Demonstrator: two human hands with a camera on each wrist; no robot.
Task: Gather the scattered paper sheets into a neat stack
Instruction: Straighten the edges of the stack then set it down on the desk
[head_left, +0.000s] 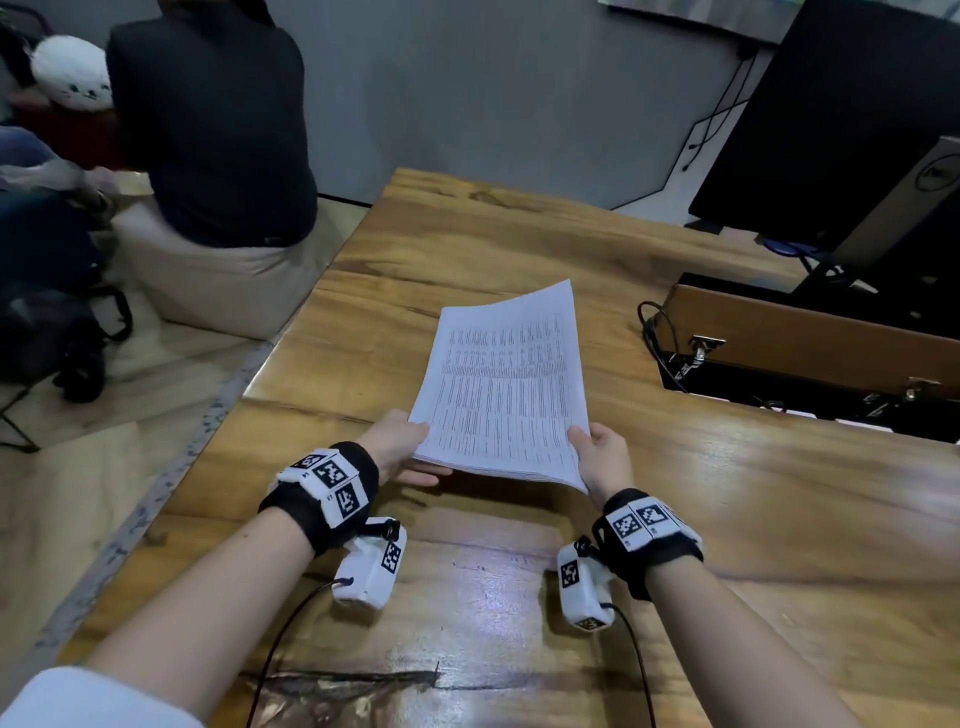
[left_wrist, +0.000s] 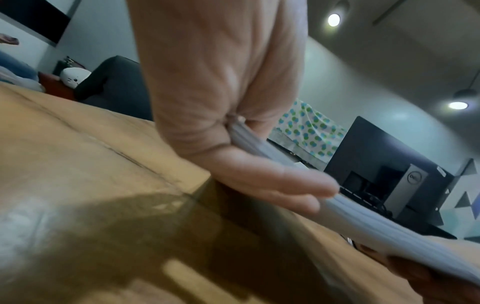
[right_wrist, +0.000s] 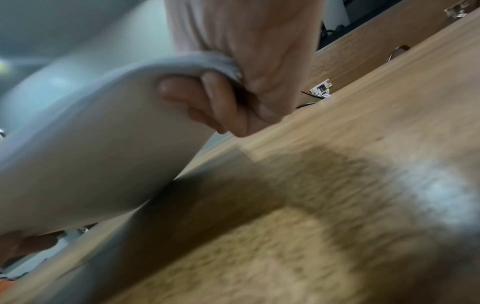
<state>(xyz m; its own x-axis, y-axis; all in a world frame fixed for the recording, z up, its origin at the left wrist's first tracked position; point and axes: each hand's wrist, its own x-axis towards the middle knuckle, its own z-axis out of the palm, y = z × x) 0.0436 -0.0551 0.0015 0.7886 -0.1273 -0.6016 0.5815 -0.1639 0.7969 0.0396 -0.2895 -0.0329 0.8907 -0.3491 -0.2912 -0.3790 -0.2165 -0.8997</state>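
A stack of white printed paper sheets (head_left: 504, 384) is held above the glossy wooden table (head_left: 519, 244), clamped at its near corners by the left hand (head_left: 397, 441) and right hand (head_left: 602, 457).

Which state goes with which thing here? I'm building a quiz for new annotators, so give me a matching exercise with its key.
Column one:
1. paper stack
2. left hand
3. right hand
4. monitor

Column two:
A. screen dark, at the table's far right
B. grips the stack's near right corner
C. held above the wooden table
D. holds the stack's near left corner

Pairs: 1-C, 2-D, 3-B, 4-A
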